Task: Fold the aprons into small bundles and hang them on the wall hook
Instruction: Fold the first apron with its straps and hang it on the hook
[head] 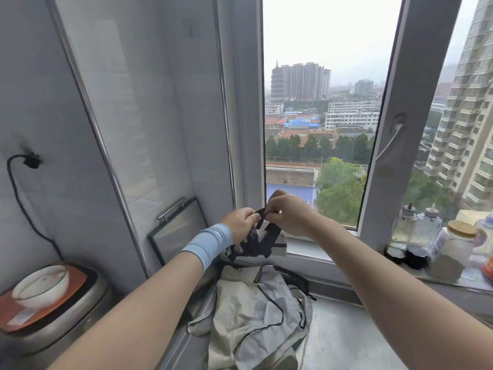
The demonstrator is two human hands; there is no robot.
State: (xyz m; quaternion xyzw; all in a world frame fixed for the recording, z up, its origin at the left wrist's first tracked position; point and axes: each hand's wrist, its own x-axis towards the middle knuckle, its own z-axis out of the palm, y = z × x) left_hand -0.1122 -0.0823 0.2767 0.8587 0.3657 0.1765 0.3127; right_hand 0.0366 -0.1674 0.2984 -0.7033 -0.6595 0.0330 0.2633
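Observation:
A small folded apron bundle [262, 243], beige with dark straps, hangs in the air in front of the window. My left hand [241, 222] and my right hand [289, 214] both pinch its dark strap [260, 213] at the top, close together. A second beige apron [256, 313] with dark trim lies crumpled on the counter below them. A small hook [191, 30] is stuck high on the tiled wall, well above both hands.
A rice cooker [50, 311] with a white bowl [41, 285] on its lid stands at the left, its black cord [20, 198] plugged into the wall. A framed glass panel [178, 231] leans on the tiles. Jars [450, 244] crowd the windowsill at right.

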